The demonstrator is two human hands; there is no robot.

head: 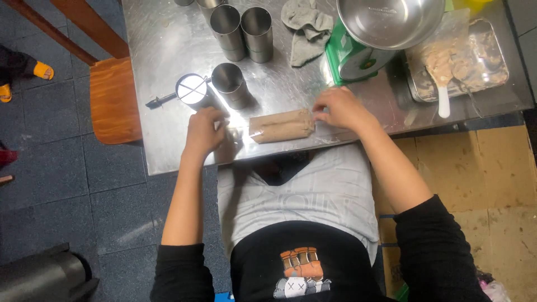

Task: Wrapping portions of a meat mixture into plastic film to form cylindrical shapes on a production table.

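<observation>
A brown roll (281,126) in clear wrap lies formed on the steel table (168,39) between both hands. The left hand (204,131) pinches one wrap end, the right hand (338,109) the other (both ends look unsealed). Empty metal tubes (241,31) stand behind, seemingly unfilled.

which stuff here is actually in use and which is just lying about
In use: left hand and right hand at the ends of the wrapped brown roll.

Lying about: steel cups, grey cloth, scale bowl, paste tray, white spatula.
</observation>
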